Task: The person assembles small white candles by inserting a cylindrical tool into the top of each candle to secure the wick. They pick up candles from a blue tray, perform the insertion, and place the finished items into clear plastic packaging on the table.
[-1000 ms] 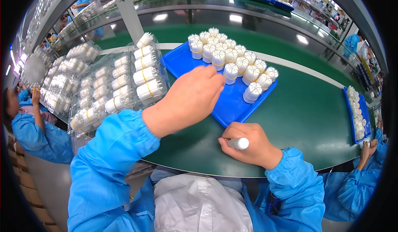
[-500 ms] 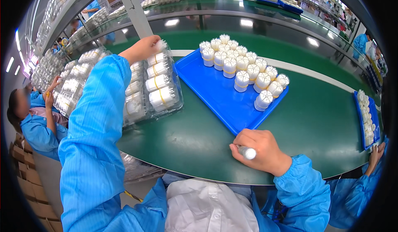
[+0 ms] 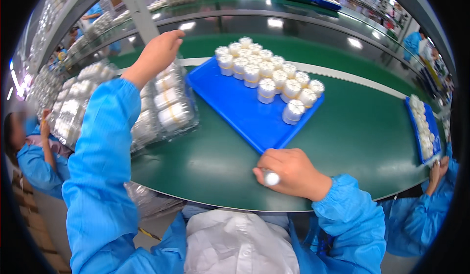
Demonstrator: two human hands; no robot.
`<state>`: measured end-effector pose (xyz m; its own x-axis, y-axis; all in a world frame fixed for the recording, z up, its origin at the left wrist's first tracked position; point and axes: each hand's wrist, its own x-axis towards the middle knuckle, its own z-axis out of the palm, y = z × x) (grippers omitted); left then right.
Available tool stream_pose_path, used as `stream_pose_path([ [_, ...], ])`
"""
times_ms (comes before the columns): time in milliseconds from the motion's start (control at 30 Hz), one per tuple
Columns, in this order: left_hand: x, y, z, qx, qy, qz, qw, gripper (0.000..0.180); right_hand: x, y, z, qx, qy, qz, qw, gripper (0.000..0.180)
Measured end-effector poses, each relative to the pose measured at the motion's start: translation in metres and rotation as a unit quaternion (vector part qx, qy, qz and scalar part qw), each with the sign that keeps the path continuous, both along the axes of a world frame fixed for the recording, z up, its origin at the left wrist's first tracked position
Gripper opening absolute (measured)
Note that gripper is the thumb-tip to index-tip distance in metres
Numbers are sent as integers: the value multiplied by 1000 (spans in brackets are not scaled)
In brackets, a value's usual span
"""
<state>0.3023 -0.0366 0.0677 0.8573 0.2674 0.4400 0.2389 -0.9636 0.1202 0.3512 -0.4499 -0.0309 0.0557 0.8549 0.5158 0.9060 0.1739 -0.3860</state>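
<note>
My left hand [image 3: 155, 56] is raised over the far end of a clear plastic blister tray [image 3: 194, 115] at the left. Its fingers are bent together and slightly blurred; what they hold, if anything, is hidden. The blister tray contains white cylinders [image 3: 175, 116] lying on their sides with yellow bands. My right hand [image 3: 293, 173] is closed around a slim white cylinder [image 3: 271, 178], its round end showing, by the near corner of a blue tray [image 3: 235, 110]. Several white banded cylinders [image 3: 266, 90] with spoked tops stand upright along that tray's far side.
The blue tray lies on a green table [image 3: 220, 171] with a curved near edge. More filled blister packs [image 3: 73, 107] are stacked at the left beside a co-worker [image 3: 36, 151]. At right, another person's hands [image 3: 436, 173] touch a second blue tray [image 3: 416, 132]. A metal post [image 3: 137, 9] rises beyond my left hand.
The view has shifted, so the table and trays sit further left in it. My left hand has lifted off the white piece it touched at the blister tray's far end. My right hand keeps its cylinder.
</note>
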Motion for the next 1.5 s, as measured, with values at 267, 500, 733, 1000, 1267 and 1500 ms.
stream_pose_path([
  [267, 22, -238, -72, -74, -127, -275, 950, 43, 0, -1, -9, 7, 24, 7, 1000, 16],
  [500, 44, -248, -109, -144, -138, -231, 952, 45, -5, -1, -4, 37, 92, -8, 995, 14],
  [733, -30, -218, -84, -212, -126, -253, 936, 43, 31, -10, 4, 138, 140, -104, 975, 12],
  [1000, -55, -197, -90, -207, -119, -233, 943, 43, 22, -14, 6, -36, 8, -133, 990, 16],
  [1267, -57, -199, -88, -261, -83, -238, 932, 45, 39, -15, 10, -64, 1, -184, 981, 14],
  [1500, -53, -194, -94, -242, -115, -244, 932, 45, 33, -12, 9, -68, -39, -177, 981, 13],
])
